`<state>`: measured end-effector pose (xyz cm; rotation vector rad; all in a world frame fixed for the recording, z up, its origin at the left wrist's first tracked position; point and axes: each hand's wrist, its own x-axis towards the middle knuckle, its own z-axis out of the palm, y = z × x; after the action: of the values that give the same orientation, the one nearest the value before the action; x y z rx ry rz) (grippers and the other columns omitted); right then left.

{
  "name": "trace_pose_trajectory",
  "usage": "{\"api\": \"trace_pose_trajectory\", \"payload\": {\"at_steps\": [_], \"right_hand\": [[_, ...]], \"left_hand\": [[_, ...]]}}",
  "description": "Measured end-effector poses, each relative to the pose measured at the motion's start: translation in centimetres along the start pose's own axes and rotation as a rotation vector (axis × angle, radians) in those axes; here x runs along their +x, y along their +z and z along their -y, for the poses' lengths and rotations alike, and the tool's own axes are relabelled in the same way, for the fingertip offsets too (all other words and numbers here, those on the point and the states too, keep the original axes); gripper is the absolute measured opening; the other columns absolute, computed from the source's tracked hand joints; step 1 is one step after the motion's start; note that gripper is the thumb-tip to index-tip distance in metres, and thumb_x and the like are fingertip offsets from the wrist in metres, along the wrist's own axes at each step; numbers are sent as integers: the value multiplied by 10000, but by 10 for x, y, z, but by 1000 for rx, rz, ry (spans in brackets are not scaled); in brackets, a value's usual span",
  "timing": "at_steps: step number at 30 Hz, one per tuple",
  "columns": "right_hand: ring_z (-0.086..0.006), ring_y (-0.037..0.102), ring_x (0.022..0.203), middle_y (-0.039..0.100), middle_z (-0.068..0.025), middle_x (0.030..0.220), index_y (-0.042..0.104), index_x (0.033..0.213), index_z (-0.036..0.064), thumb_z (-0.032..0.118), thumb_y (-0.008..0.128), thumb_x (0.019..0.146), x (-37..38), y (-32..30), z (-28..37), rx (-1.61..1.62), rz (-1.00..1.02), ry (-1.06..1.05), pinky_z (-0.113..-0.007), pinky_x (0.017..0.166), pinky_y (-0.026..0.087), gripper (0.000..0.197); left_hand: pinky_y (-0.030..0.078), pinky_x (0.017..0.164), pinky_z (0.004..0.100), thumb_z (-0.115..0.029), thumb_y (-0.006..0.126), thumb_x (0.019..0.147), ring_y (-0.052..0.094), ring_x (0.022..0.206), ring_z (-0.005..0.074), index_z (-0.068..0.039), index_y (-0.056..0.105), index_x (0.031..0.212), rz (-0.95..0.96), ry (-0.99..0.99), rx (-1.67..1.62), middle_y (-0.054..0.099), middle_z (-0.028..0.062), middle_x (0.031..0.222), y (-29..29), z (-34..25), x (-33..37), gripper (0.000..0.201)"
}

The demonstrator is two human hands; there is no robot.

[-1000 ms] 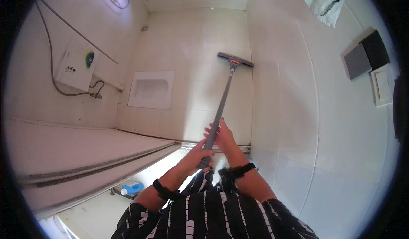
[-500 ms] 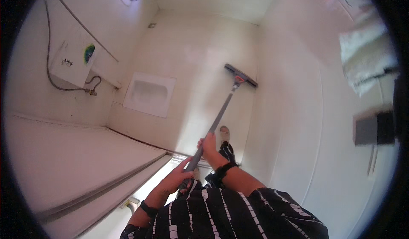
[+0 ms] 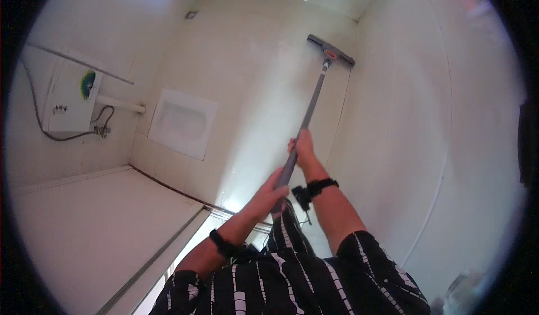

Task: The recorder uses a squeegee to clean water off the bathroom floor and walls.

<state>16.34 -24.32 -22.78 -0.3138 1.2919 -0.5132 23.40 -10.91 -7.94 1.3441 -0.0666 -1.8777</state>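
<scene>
A long-handled floor squeegee (image 3: 310, 107) slants away from me, with a grey pole and a wide dark-grey bar head marked by a red piece. Its head (image 3: 331, 51) rests on the pale floor near the right wall; the underside is hidden. My right hand (image 3: 304, 146) is wrapped round the pole's middle. Lower down, my left hand (image 3: 264, 198) grips the thick end of the pole, its fingers partly hidden behind it. Both wrists wear black bands.
A white squat toilet basin (image 3: 182, 121) is set in the floor to the left. A white cistern (image 3: 72, 93) with a grey hose (image 3: 42, 125) hangs on the left wall. A small drain (image 3: 191, 15) lies at the far left. A doorway threshold (image 3: 216, 209) runs near me.
The squeegee's head has slid forward along the right wall toward the far corner. Both my hands have moved forward and slightly right with the pole, and the view has shifted.
</scene>
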Motion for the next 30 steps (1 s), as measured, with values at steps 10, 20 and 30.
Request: {"api": "trace_pose_trajectory", "payload": {"at_steps": [10, 20, 30], "right_hand": [[-229, 516, 632, 494, -155, 877, 382, 1002, 51, 269, 469, 852, 64, 6, 106, 218, 195, -64, -372, 614, 505, 278], [-256, 565, 816, 554, -120, 840, 514, 813, 49, 191, 508, 870, -87, 23, -97, -303, 704, 95, -360, 753, 484, 153], [-309, 541, 992, 506, -128, 941, 401, 957, 14, 115, 497, 863, -182, 42, -136, -178, 527, 1014, -500, 913, 417, 167]], "left_hand": [[370, 383, 249, -117, 528, 797, 471, 480, 121, -107, 144, 1375, 42, -4, 136, 483, 52, 708, 45, -114, -8, 694], [438, 573, 237, -142, 610, 792, 496, 668, 105, -93, 131, 1387, -87, -297, 288, 530, 55, 904, -79, -20, -287, 766], [463, 622, 306, -518, 645, 694, 548, 779, 152, -56, 275, 1346, -300, -583, 64, 524, 62, 1156, -78, 54, -412, 880]]}}
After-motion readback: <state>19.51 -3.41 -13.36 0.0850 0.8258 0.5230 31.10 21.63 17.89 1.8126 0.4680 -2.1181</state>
